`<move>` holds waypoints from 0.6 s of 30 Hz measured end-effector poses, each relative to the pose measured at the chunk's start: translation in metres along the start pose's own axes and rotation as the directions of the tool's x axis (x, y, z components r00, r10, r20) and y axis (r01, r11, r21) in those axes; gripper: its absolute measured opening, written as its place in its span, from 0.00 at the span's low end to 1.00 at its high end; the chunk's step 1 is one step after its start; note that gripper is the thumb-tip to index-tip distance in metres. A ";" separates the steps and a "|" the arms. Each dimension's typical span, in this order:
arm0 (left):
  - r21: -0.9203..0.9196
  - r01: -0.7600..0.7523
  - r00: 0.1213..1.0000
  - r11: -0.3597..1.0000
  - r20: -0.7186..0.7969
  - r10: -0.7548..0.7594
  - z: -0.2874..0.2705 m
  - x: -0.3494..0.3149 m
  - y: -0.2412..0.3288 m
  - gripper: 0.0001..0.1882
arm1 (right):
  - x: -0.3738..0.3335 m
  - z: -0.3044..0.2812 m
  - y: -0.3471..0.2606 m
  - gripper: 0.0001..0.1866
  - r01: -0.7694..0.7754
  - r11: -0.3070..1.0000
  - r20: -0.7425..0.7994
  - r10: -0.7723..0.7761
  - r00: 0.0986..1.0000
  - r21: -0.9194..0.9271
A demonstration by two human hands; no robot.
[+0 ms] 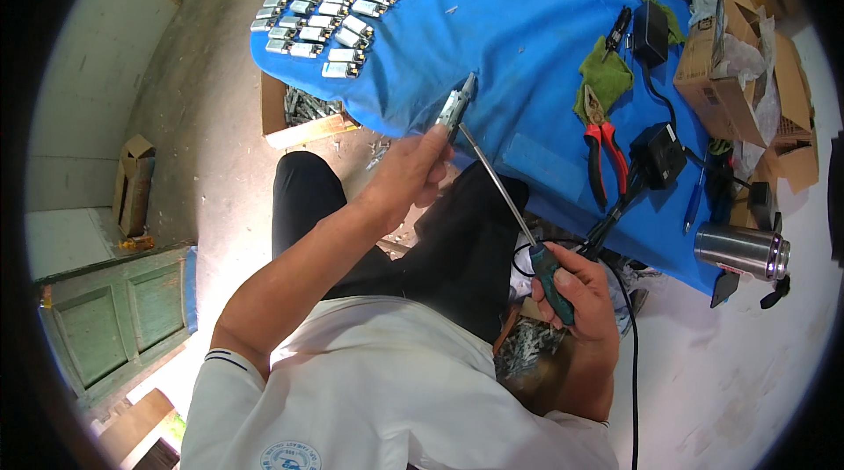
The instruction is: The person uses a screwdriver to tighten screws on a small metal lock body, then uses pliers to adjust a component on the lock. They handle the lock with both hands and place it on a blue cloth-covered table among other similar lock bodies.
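Observation:
My left hand [411,169] is closed around a slim grey-and-white plastic part [456,106] with a tapered end. It holds the part out over the front edge of the table, with the tapered end pointing away. In my right hand [581,291] is a long-shafted screwdriver [503,192], gripped by its dark green handle. The shaft slants up and left, and its tip comes right up to the grey part by my left fingers. Whether the tip presses into the part or only lies beside it, I cannot tell.
Rows of small silver battery cells [338,8] cover the far left of the blue cloth [413,39]. Red-and-black pliers [603,149] lie over a green rag [607,76]. Black adapters [658,156], a steel flask [741,251] and a cardboard box [716,74] stand at the right.

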State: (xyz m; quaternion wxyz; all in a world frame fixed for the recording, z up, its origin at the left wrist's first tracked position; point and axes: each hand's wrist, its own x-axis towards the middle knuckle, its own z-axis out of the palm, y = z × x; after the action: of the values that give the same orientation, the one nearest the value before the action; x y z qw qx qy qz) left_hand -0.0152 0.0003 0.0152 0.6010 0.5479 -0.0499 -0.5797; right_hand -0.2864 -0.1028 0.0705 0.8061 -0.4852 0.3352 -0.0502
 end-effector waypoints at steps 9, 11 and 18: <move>-0.047 0.050 0.998 0.998 0.040 -0.048 -0.008 0.000 0.003 0.22 | 0.023 0.000 0.001 0.22 -0.090 0.994 -0.055 0.093 0.994 0.057; -0.040 0.049 0.998 0.998 0.047 -0.047 -0.010 -0.001 0.004 0.21 | 0.025 0.001 0.000 0.22 -0.108 0.992 -0.043 0.111 0.993 0.065; -0.054 0.050 0.998 0.997 0.037 -0.048 -0.009 0.001 0.004 0.21 | 0.028 0.001 -0.001 0.20 -0.190 0.972 -0.012 0.194 0.981 0.140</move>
State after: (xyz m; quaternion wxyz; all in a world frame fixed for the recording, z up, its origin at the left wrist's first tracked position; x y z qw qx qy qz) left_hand -0.0061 0.0039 0.0134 0.6006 0.5216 -0.0314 -0.6052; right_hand -0.2639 -0.1146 0.0577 0.8344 -0.3929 0.3867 -0.0014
